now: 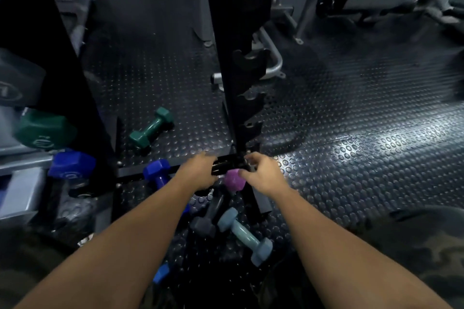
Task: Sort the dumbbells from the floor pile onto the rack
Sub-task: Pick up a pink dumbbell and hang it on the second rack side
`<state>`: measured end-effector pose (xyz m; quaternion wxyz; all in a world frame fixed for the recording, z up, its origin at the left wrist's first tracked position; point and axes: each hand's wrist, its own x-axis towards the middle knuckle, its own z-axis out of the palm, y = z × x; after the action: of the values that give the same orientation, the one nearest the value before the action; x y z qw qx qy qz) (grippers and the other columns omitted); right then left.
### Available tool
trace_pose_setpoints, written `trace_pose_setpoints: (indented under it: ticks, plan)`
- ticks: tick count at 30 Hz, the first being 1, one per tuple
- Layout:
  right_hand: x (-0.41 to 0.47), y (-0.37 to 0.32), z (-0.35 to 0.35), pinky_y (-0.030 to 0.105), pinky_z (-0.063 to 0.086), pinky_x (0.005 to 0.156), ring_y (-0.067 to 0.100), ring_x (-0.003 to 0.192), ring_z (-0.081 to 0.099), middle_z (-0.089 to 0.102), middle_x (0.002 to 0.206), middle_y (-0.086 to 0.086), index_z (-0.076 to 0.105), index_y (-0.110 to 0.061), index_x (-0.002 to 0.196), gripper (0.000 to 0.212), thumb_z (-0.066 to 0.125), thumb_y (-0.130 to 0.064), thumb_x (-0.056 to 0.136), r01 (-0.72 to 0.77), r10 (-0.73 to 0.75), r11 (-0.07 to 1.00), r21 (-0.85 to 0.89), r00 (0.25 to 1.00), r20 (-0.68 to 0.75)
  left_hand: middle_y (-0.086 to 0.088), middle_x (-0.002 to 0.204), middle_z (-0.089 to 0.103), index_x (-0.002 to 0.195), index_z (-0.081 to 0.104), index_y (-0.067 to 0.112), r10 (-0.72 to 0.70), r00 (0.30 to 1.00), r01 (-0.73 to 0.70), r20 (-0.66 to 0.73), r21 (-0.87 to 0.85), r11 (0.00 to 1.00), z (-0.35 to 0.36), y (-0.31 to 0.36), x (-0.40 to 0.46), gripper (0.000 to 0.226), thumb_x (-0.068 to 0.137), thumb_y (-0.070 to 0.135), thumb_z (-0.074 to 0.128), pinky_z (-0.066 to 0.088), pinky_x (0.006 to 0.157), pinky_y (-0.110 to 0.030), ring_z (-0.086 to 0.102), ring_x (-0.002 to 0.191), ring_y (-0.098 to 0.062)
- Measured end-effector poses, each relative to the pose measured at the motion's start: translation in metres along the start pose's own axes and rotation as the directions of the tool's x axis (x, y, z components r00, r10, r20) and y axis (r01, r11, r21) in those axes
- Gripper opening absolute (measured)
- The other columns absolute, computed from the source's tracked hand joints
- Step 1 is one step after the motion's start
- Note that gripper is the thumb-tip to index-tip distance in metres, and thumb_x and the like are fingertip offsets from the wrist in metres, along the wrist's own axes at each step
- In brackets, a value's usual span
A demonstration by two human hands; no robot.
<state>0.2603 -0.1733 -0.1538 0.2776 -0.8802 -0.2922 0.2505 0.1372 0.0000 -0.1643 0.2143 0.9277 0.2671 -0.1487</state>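
Right hand (261, 173) pinches the purple dumbbell (234, 180) at its nine o'clock; left hand (198, 173), curled, contents unclear, beside the rack (247, 108) foot.

- The left hand (198, 172) is motion-blurred; what its fingers grip cannot be told.
- The right hand (261, 173) hides most of the purple dumbbell (234, 180); only one end shows.
- The left forearm covers part of the blue dumbbell (157, 170).
- The frame's top edge cuts off the black rack (247, 63).
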Motion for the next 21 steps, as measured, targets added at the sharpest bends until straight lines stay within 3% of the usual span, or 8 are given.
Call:
trace_pose_setpoints:
  ticks: [4,8,10,13,16,19,21]
  plan:
    - [0.022,0.026,0.032,0.034,0.058,0.086,0.019,0.096,0.069,0.073,0.109,-0.002,0.068,-0.023,0.123,0.049,0.072,-0.05,0.083,-0.05,0.05,0.999,-0.012,0.999,-0.006,0.0,0.126,0.052,0.138,0.054,0.028,-0.039,0.998,0.041,0.041,-0.064,0.997,0.033,-0.003,0.025,0.052,0.091,0.044,0.071,0.056,0.092,-0.046,0.06,0.11,-0.026]
    - [0.048,0.043,0.051,0.037,0.057,0.092,0.023,0.101,0.071,0.074,0.11,0.001,0.069,-0.018,0.119,0.035,0.073,-0.041,0.093,-0.181,0.192,0.974,0.133,0.979,-0.075,-0.001,0.131,0.05,0.149,0.048,0.032,-0.098,0.993,0.105,0.058,-0.135,0.985,0.059,-0.009,0.05,0.066,0.088,0.046,0.07,0.055,0.097,-0.046,0.059,0.117,-0.029]
    - [0.066,0.047,0.055,0.038,0.055,0.094,0.027,0.104,0.069,0.072,0.111,0.007,0.065,-0.012,0.125,0.04,0.071,-0.038,0.096,-0.241,0.268,0.948,0.207,0.957,-0.114,-0.002,0.135,0.048,0.15,0.046,0.037,-0.137,0.986,0.153,0.095,-0.19,0.97,0.064,-0.015,0.063,0.075,0.082,0.052,0.074,0.052,0.103,-0.044,0.055,0.125,-0.03]
    - [0.091,0.05,0.063,0.033,0.048,0.092,0.03,0.109,0.065,0.07,0.114,0.011,0.057,-0.007,0.136,0.058,0.069,-0.047,0.096,-0.36,0.385,0.895,0.263,0.921,-0.052,-0.004,0.147,0.045,0.154,0.042,0.038,-0.162,0.969,0.215,0.187,-0.314,0.925,0.065,-0.029,0.079,0.098,0.069,0.053,0.087,0.044,0.112,-0.038,0.048,0.136,-0.027]
    - [0.103,0.048,0.077,0.033,0.047,0.095,0.035,0.119,0.063,0.068,0.123,0.016,0.054,-0.006,0.135,0.065,0.071,-0.052,0.092,-0.431,0.445,0.858,0.278,0.895,0.012,-0.005,0.158,0.041,0.158,0.037,0.038,-0.166,0.959,0.236,0.23,-0.325,0.916,0.064,-0.043,0.088,0.113,0.06,0.056,0.091,0.038,0.118,-0.041,0.043,0.142,-0.027]
    - [0.107,0.047,0.087,0.033,0.048,0.095,0.035,0.12,0.064,0.067,0.126,0.016,0.053,-0.008,0.132,0.065,0.076,-0.051,0.089,-0.443,0.454,0.851,0.282,0.89,0.03,0.001,0.171,0.017,0.158,0.027,0.049,-0.192,0.928,0.266,0.32,-0.206,0.942,0.064,-0.046,0.088,0.102,0.072,0.054,0.082,0.026,0.122,-0.053,0.019,0.152,-0.036]
    - [0.112,0.047,0.088,0.031,0.047,0.095,0.032,0.118,0.065,0.068,0.126,0.012,0.056,-0.012,0.132,0.064,0.078,-0.053,0.088,-0.446,0.453,0.853,0.273,0.891,0.04,-0.002,0.171,0.012,0.156,0.029,0.054,-0.249,0.919,0.31,0.305,-0.171,0.935,0.069,-0.045,0.088,0.09,0.078,0.05,0.075,0.023,0.121,-0.055,0.015,0.15,-0.04]
